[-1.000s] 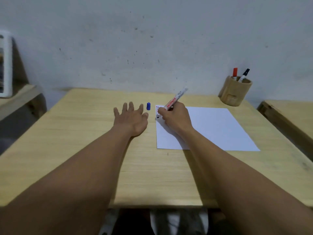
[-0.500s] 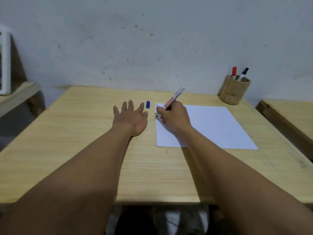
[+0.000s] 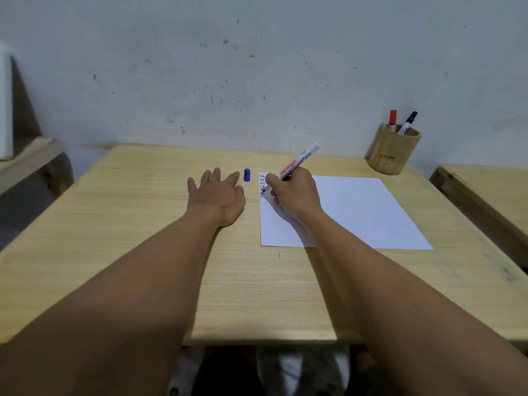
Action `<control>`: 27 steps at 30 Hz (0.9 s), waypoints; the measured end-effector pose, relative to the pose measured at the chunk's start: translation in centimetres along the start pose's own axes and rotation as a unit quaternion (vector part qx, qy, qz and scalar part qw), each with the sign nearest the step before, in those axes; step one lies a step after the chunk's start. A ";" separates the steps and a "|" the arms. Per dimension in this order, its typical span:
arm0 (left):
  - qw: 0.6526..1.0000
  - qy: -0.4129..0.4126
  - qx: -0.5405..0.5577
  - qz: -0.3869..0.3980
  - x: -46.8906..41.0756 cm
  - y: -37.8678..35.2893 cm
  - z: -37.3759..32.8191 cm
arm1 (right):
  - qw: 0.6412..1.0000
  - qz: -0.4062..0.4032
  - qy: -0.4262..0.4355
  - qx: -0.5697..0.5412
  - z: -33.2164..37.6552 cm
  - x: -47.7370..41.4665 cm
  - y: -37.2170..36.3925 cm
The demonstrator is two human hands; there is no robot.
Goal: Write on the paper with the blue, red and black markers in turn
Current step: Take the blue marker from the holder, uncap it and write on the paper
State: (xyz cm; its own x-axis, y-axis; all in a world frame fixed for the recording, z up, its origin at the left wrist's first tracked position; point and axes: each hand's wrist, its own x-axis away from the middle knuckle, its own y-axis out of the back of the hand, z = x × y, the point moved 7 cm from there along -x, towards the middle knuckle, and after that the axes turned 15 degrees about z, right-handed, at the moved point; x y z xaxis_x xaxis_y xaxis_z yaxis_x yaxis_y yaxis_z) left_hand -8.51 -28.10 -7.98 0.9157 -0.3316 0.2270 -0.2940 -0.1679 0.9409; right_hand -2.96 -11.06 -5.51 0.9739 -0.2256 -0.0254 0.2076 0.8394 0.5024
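- The bench point(image 3: 143, 252) is pale wood with a fine lengthwise grain, and its far edge sits against the wall point(image 3: 257, 67).
- The wall is dull grey-white, flecked with dark specks and scuffs.
- A white sheet of paper point(image 3: 357, 212) lies flat on the right half of the bench, well in from the near edge.
- The paper's far-left corner carries a short column of small marks point(image 3: 261, 182) in red and dark ink; too small to read.
- The right hand point(image 3: 294, 194) rests on that corner, its fingers closed around a white marker point(image 3: 298, 162) with red lettering. The marker's tip is down at the marks and its barrel leans away toward the far edge.
- The left hand point(image 3: 215, 195) lies palm down on bare wood just left of the paper, fingers spread and holding nothing.
- A blue cap point(image 3: 247, 175) stands upright between the left hand's fingertips and the paper's left edge, close to both.
- A wooden pen holder point(image 3: 393, 151) stands at the far-right corner of the bench, holding a red marker point(image 3: 393, 118) and a black marker point(image 3: 408, 122), caps upward.
- A second wooden surface point(image 3: 491, 195) runs beside the right edge, with a gap between.
- A lower wooden ledge point(image 3: 25, 158) shows past the left edge.
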 end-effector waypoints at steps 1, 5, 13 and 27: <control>0.999 0.000 0.025 -0.036 0.1 0.6 0.0 | 1.000 -0.001 -0.001 -0.014 -0.1 0.0 0.1; 0.982 -0.028 0.135 -0.131 0.3 3.0 -0.6 | 0.997 -0.002 -0.005 -0.078 -0.3 -0.3 0.6; 0.981 -0.089 0.136 -0.105 -1.3 3.9 -2.0 | 0.977 0.003 0.003 -0.213 0.3 -0.9 2.1; 0.817 -0.123 0.563 -0.027 0.3 7.8 -9.0 | 0.914 -0.068 0.022 -0.400 2.4 0.4 8.5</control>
State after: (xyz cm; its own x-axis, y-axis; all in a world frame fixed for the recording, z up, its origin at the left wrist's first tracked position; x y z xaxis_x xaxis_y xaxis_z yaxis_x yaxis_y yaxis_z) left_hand -8.11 -21.14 1.66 0.8934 -0.4492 0.0045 -0.4478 -0.8897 0.0887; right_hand -1.00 -5.22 0.77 0.9330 -0.3499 -0.0843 0.3112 0.9020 -0.2992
